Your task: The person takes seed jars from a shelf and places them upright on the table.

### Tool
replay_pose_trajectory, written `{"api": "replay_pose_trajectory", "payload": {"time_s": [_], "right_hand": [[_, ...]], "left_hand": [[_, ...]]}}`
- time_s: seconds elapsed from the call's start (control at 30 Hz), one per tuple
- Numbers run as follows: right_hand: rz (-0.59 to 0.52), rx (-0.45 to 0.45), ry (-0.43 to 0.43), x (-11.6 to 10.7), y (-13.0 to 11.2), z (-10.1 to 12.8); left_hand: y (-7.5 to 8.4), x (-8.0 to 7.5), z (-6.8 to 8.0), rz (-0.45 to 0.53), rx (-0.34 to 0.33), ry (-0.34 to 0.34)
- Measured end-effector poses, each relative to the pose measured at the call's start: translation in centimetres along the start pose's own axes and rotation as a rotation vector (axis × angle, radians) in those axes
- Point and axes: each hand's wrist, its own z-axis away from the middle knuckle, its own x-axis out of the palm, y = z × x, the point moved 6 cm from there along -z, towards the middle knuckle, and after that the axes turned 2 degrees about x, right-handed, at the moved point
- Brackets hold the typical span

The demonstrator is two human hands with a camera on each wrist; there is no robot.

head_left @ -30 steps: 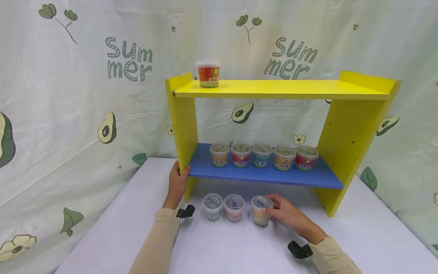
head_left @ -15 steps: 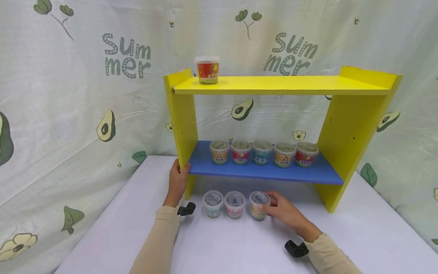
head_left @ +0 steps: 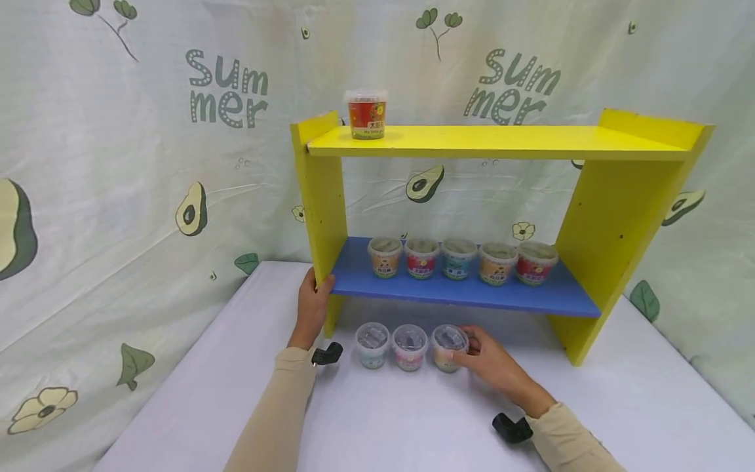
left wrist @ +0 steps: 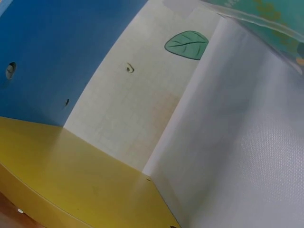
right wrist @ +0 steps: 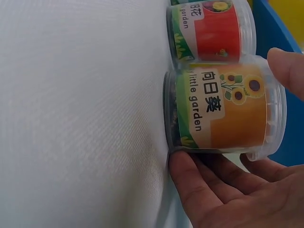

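On the table under the blue shelf [head_left: 413, 293], my right hand [head_left: 492, 367] holds a clear-lidded plastic cup [right wrist: 237, 109] with an orange sunflower label. In the right wrist view the thumb [right wrist: 287, 71] lies by its lid and the fingers [right wrist: 199, 185] are along its side. To its left in the head view stand a red-label cup [head_left: 409, 358] and a blue-label cup [head_left: 372, 356], in a row. My left hand [head_left: 311, 305] grips the lower part of the shelf unit's yellow left side panel [head_left: 321, 216], thumb at its front edge.
Several similar cups with orange, red and blue labels, such as the leftmost orange cup [head_left: 385, 262], line the blue shelf. A red cup [head_left: 367, 117] stands on the yellow top board [head_left: 501, 141]. The yellow right panel [head_left: 613, 242] rises beyond the right hand. A printed curtain [head_left: 248, 177] hangs behind.
My right hand has slid the orange-label cup left, nearer the red-label cup. The left hand keeps its grip on the panel. The head view has shifted slightly.
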Motion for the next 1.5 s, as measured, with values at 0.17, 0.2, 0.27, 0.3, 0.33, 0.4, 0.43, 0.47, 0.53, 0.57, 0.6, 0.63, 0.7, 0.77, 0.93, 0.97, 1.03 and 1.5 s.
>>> {"api": "replay_pose_trajectory", "payload": {"time_s": [0.17,0.2,0.27,0.3,0.33,0.4,0.43,0.47,0.53,0.57,0.6,0.63,0.7,0.77,0.93,0.97,1.03,1.5], "right_hand": [[0.014,0.000,0.013,-0.41,-0.11,-0.09],[0.015,-0.004,0.018,-0.47,-0.15,-0.09],[0.021,-0.020,0.028,-0.55,-0.25,-0.10],[0.025,-0.027,0.028,-0.56,-0.29,-0.11],[0.030,-0.034,0.031,-0.57,-0.33,-0.09],[0.037,-0.040,0.037,-0.57,-0.37,-0.05],[0.043,-0.038,0.040,-0.57,-0.36,-0.02],[0.048,-0.034,0.038,-0.53,-0.35,0.01],[0.056,-0.026,0.032,-0.47,-0.31,0.06],[0.061,-0.022,0.031,-0.44,-0.30,0.08],[0.064,-0.018,0.027,-0.41,-0.31,0.11],[0.066,-0.015,0.021,-0.38,-0.33,0.13],[0.065,-0.013,0.010,-0.36,-0.40,0.16],[0.062,-0.017,-0.002,-0.38,-0.46,0.21],[0.053,-0.024,-0.030,-0.43,-0.34,0.32],[0.054,-0.023,-0.031,-0.44,-0.30,0.34],[0.054,-0.023,-0.029,-0.42,-0.26,0.36],[0.034,-0.055,-0.011,-0.14,-0.24,0.51]], "left_hand": [[0.28,0.38,-0.33,-0.004,0.009,0.000],[0.35,0.45,-0.38,-0.004,0.011,0.000],[0.44,0.52,-0.45,-0.004,0.010,-0.001],[0.51,0.53,-0.45,-0.005,0.011,0.001],[0.54,0.54,-0.46,-0.008,0.009,-0.001],[0.57,0.54,-0.42,-0.015,0.007,-0.005],[0.57,0.53,-0.40,-0.018,0.005,-0.007],[0.57,0.49,-0.35,-0.020,0.003,-0.009],[0.50,0.42,-0.34,-0.025,0.002,-0.011],[0.48,0.38,-0.33,-0.025,0.004,-0.010],[0.44,0.32,-0.36,-0.025,0.006,-0.010],[0.45,0.27,-0.36,-0.023,0.006,-0.010],[0.51,0.17,-0.33,-0.024,0.007,-0.011],[0.53,0.10,-0.25,-0.023,0.007,-0.009],[0.30,-0.01,0.06,-0.029,0.000,-0.001],[0.30,0.00,0.11,-0.027,-0.001,-0.001],[0.25,0.01,0.11,-0.024,-0.001,0.004],[0.15,-0.01,0.12,-0.026,-0.011,0.003]]}}
